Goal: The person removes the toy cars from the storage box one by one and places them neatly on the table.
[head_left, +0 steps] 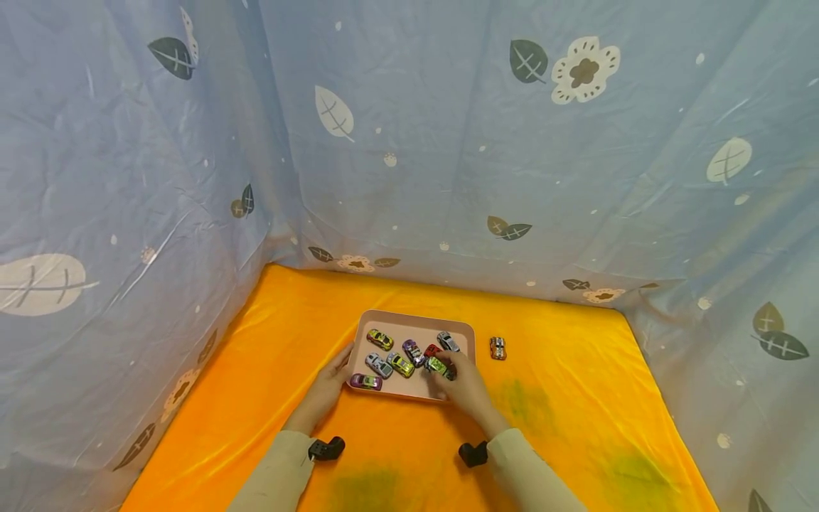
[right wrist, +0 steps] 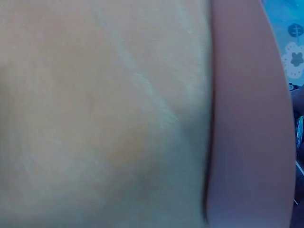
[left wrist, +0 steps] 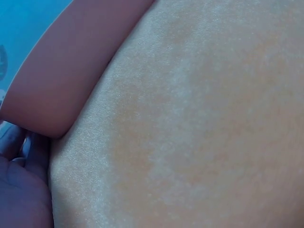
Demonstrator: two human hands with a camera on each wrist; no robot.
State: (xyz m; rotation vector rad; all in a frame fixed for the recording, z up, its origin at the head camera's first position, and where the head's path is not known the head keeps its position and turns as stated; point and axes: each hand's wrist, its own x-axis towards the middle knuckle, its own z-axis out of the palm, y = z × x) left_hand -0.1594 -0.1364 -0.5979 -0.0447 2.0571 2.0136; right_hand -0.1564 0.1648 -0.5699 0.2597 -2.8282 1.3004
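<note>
steadying: left hand (head_left: pixel 330 382) laid along the left rim of the tray (head_left: pixel 462 329), fingers fairly straight against the edge, gripping nothing that can be made out
picking: right hand (head_left: pixel 462 384) down over the tray's near right corner, fingertips curled onto the green car (head_left: pixel 438 366); looks like a pinch on it, though hard to confirm from the head view
doing it well: best to lift the green car straight up, clear of the red car (head_left: pixel 432 350) touching it just behind, so as not to nudge the neighbours; keep the tray pinned flat on the slippery cloth (head_left: pixel 563 398)
car relative to hand: right under the right fingertips, at the tray's near right, partly hidden by them
other cars in tray: purple car (head_left: pixel 412 351) and silver car (head_left: pixel 448 341) close by; yellow car (head_left: pixel 401 364), grey car (head_left: pixel 379 365), olive car (head_left: pixel 380 339) and pink car (head_left: pixel 366 382) toward the left hand
outside tray: orange car (head_left: pixel 498 348) alone on the cloth, just beside the right rim, well clear of both hands
wrist views: only tray underside and cloth, blurred; left view shows a bit of the left hand at the tray corner, nothing more to tell
</note>
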